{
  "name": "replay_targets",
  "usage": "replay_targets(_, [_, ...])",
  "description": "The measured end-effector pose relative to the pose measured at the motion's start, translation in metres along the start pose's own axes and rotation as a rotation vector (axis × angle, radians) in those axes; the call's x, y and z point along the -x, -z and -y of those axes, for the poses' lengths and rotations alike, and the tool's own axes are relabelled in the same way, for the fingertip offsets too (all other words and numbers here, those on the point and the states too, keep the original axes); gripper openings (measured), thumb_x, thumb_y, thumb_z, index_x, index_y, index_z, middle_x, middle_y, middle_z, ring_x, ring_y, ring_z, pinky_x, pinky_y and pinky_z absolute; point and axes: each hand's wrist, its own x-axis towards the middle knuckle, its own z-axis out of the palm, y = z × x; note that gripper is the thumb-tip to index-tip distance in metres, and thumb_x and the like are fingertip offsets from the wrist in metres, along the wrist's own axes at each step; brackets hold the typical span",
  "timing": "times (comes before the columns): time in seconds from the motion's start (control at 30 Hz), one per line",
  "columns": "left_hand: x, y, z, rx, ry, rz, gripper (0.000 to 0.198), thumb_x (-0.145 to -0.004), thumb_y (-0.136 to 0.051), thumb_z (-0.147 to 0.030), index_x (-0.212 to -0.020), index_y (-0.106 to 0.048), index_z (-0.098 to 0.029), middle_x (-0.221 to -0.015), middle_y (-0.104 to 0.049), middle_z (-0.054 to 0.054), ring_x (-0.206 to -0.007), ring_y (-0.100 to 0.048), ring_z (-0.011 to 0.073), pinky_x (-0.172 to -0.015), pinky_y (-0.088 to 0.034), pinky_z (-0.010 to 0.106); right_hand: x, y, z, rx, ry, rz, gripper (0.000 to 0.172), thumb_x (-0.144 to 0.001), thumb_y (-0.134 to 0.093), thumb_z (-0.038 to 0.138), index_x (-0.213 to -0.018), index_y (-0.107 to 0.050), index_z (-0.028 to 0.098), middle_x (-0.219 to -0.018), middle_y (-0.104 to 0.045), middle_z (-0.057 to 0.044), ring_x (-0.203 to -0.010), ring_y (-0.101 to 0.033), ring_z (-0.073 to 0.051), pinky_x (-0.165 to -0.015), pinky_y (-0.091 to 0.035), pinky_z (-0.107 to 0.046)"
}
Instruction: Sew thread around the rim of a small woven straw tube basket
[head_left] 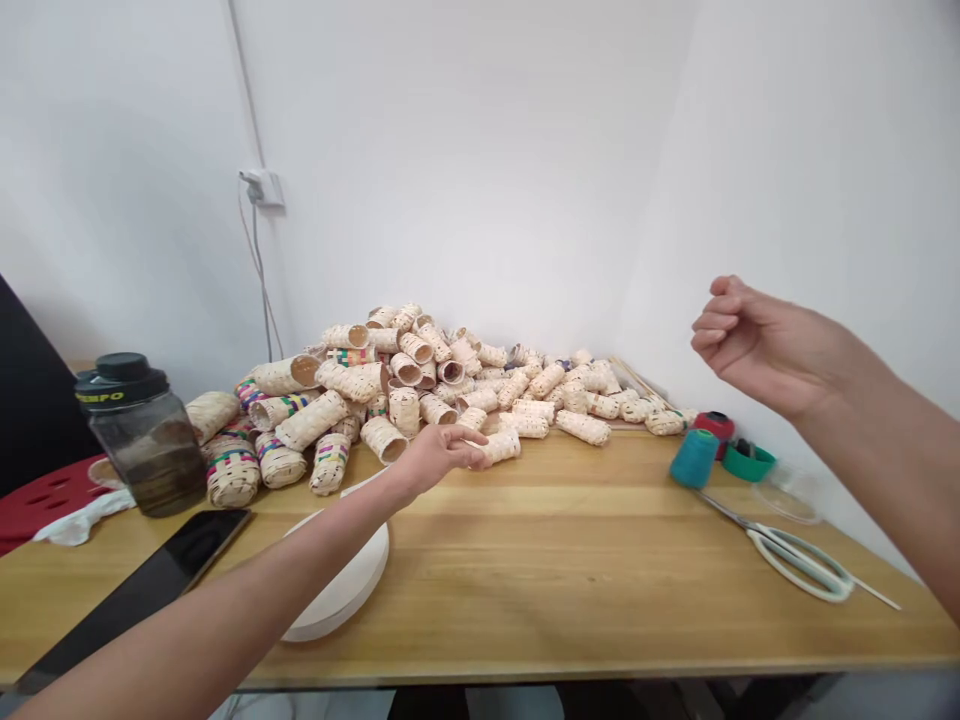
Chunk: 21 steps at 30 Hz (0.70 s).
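Standing left of the pile (480, 397) is a bottle (146, 440)! At the pile's front, the left hand (439, 458) touches a tube (504, 446), grip unclear; right of the pile, a spool (694, 459), then the right hand (772, 345), raised, fingers curled in.

A pale, loosely woven cylinder (504, 446) lies on its side on the wooden tabletop (585, 560), at the front edge of a heap of similar woven pieces (356, 382).

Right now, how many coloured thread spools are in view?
2: a blue cone-shaped thread spool on the right of the wooden table, and a red thread spool just behind it, partly covered. Others could be hidden behind the pale woven tubes.
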Motion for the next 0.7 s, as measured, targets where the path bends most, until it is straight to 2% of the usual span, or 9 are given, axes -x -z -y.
replay_targets(0.2, [0.001, -0.002, -0.012, 0.020, -0.026, 0.013, 0.027, -0.064, -0.072, -0.032, -0.079, -0.060, -0.012, -0.070, -0.071, 0.006, -0.067, -0.064, 0.0163, -0.072, -0.047, 0.030, 0.000, 0.003, 0.005, 0.019, 0.019, -0.016, 0.024, -0.085, -0.048, 0.001, -0.069, -0.056, 0.017, -0.058, -0.037, 0.005, -0.045, -0.036, -0.003, -0.038, -0.041, -0.010])
replay_targets(0.33, [0.001, -0.001, -0.016, 0.036, -0.036, 0.025, 0.029, -0.066, -0.071, -0.035, -0.079, -0.058, -0.013, -0.071, -0.071, 0.006, -0.066, -0.064, 0.0155, -0.069, -0.046, 0.029, -0.002, 0.005, 0.010, 0.012, 0.033, -0.010, 0.020, -0.081, -0.055, 0.002, -0.068, -0.056, 0.018, -0.059, -0.036, 0.005, -0.046, -0.035, -0.004, -0.038, -0.040, -0.010])
replay_targets(0.5, [0.002, 0.001, -0.018, -0.063, -0.074, 0.037, 0.028, -0.072, -0.065, -0.040, -0.076, -0.060, -0.012, -0.076, -0.070, 0.007, -0.070, -0.061, 0.0150, -0.069, -0.044, 0.028, -0.005, 0.004, 0.015, 0.027, 0.047, 0.020, 0.021, -0.080, -0.054, 0.000, -0.068, -0.055, 0.017, -0.060, -0.035, 0.005, -0.047, -0.035, -0.003, -0.040, -0.040, -0.009])
replay_targets(0.6, [0.001, 0.002, -0.018, -0.145, -0.125, -0.001, 0.027, -0.072, -0.064, -0.040, -0.076, -0.064, -0.013, -0.079, -0.067, 0.005, -0.072, -0.057, 0.0147, -0.067, -0.043, 0.027, -0.006, 0.001, 0.018, 0.053, 0.063, 0.017, 0.022, -0.083, -0.049, -0.001, -0.068, -0.053, 0.016, -0.060, -0.033, 0.006, -0.046, -0.037, -0.001, -0.040, -0.037, -0.009])
replay_targets(0.7, [0.001, 0.003, -0.017, -0.199, -0.183, -0.067, 0.024, -0.070, -0.064, -0.037, -0.072, -0.064, -0.013, -0.070, -0.061, 0.001, -0.067, -0.052, 0.0132, -0.063, -0.040, 0.025, -0.007, -0.003, 0.019, 0.073, 0.068, 0.016, 0.022, -0.085, -0.046, 0.000, -0.071, -0.053, 0.015, -0.060, -0.033, 0.006, -0.045, -0.037, -0.001, -0.041, -0.036, -0.009])
